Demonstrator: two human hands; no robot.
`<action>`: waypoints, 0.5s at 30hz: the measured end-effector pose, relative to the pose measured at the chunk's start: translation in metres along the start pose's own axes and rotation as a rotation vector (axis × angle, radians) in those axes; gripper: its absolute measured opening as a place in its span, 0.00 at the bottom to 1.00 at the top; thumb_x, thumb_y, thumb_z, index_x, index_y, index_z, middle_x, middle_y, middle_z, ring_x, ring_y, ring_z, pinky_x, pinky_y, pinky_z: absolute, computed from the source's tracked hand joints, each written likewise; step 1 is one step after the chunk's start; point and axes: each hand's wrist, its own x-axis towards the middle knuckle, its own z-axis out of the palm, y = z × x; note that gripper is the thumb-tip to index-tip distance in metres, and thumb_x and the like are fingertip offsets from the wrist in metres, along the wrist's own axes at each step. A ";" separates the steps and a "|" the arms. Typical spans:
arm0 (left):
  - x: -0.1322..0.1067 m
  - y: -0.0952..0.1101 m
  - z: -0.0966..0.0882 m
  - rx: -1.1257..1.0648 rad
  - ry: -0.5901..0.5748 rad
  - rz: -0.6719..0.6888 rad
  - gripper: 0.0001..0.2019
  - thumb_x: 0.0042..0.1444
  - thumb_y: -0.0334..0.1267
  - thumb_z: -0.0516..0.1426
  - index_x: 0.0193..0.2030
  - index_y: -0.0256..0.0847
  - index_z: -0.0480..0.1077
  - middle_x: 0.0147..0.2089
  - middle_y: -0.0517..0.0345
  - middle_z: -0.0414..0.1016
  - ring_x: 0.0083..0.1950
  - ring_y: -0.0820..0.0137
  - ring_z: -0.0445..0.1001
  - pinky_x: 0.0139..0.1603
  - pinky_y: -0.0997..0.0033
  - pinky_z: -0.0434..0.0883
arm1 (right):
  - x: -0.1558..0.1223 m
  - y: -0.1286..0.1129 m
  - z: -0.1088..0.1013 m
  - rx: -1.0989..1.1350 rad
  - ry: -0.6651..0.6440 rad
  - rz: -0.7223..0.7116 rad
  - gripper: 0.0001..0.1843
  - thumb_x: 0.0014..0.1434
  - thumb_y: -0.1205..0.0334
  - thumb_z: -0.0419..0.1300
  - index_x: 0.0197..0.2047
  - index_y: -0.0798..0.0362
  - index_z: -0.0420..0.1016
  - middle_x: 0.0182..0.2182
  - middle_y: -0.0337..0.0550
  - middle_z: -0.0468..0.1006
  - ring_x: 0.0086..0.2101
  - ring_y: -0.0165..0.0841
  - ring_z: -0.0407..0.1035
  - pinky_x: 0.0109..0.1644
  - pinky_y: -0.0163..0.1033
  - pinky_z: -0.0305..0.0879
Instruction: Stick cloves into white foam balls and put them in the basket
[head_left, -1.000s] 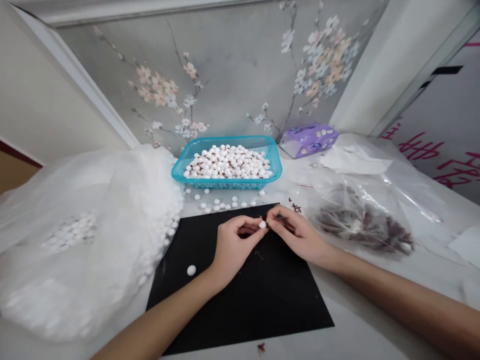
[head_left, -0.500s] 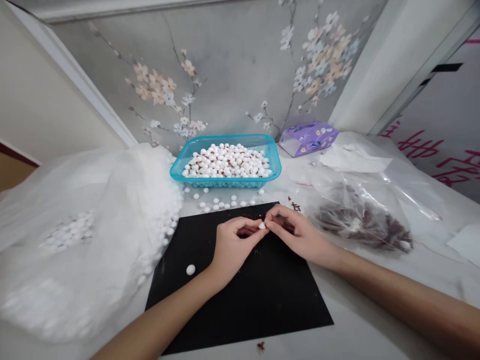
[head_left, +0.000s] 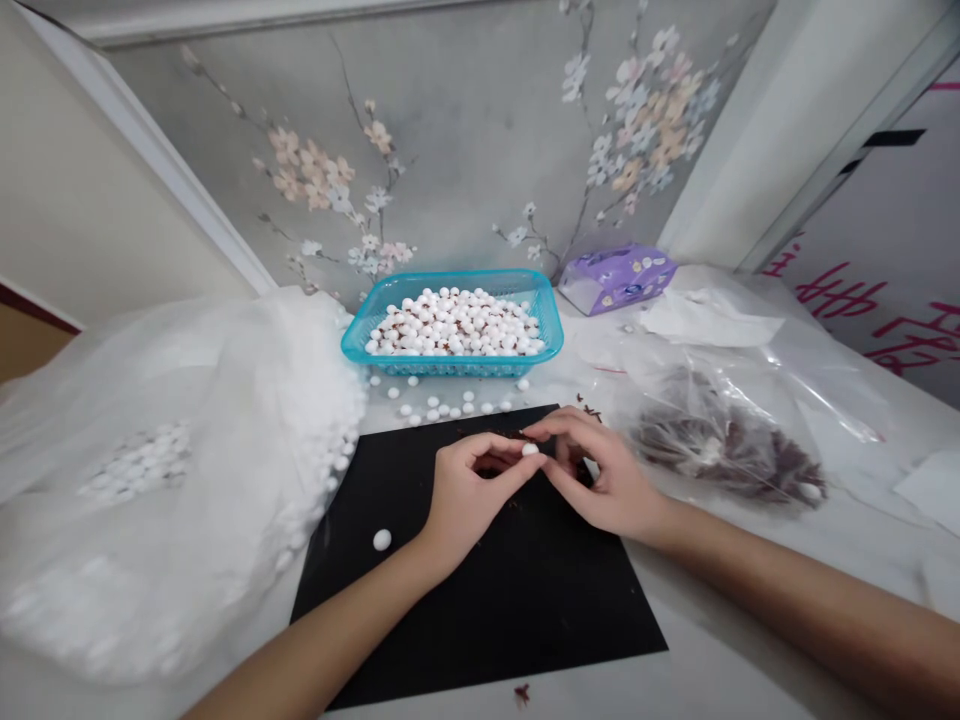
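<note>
My left hand (head_left: 472, 490) is shut on a small white oval pellet (head_left: 530, 450), which sits at its fingertips above a black mat (head_left: 480, 620). My right hand (head_left: 607, 480) is just to the right, fingers curved and parted, its index fingertip reaching over the pellet. I cannot tell whether that fingertip touches it. A single loose pellet (head_left: 382, 540) lies on the mat to the left of my left hand, and small brown bits (head_left: 510, 434) are scattered near the mat's far edge.
A turquoise plastic basket (head_left: 450, 368) full of white pellets stands beyond the mat, with several strays in front. A large clear bag of pellets (head_left: 187, 400) lies left, a clear bag of brown bits (head_left: 720, 440) right, and a purple tissue pack (head_left: 616, 279) behind.
My right hand has moved back to the right and its fingers have parted from their pinch near the pellet. The pellet stays at my left fingertips.
</note>
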 end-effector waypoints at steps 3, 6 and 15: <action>0.000 -0.001 0.001 0.000 -0.004 0.011 0.07 0.46 0.40 0.64 0.29 0.38 0.76 0.29 0.57 0.78 0.29 0.71 0.75 0.31 0.75 0.73 | -0.001 0.003 0.002 -0.034 0.000 0.011 0.13 0.56 0.67 0.57 0.46 0.49 0.67 0.37 0.43 0.68 0.20 0.23 0.59 0.23 0.34 0.61; 0.000 -0.002 0.000 0.006 0.001 0.000 0.08 0.46 0.41 0.64 0.29 0.37 0.76 0.29 0.57 0.78 0.28 0.71 0.74 0.30 0.75 0.72 | -0.003 0.005 0.003 -0.057 0.048 0.001 0.11 0.56 0.66 0.58 0.44 0.49 0.67 0.37 0.42 0.68 0.19 0.22 0.58 0.22 0.33 0.61; 0.000 -0.002 0.000 0.033 -0.013 0.010 0.08 0.45 0.40 0.64 0.28 0.37 0.75 0.28 0.57 0.78 0.27 0.72 0.74 0.29 0.76 0.71 | -0.004 0.006 0.001 -0.122 0.044 -0.048 0.05 0.58 0.63 0.57 0.40 0.48 0.69 0.33 0.40 0.69 0.18 0.23 0.57 0.23 0.35 0.62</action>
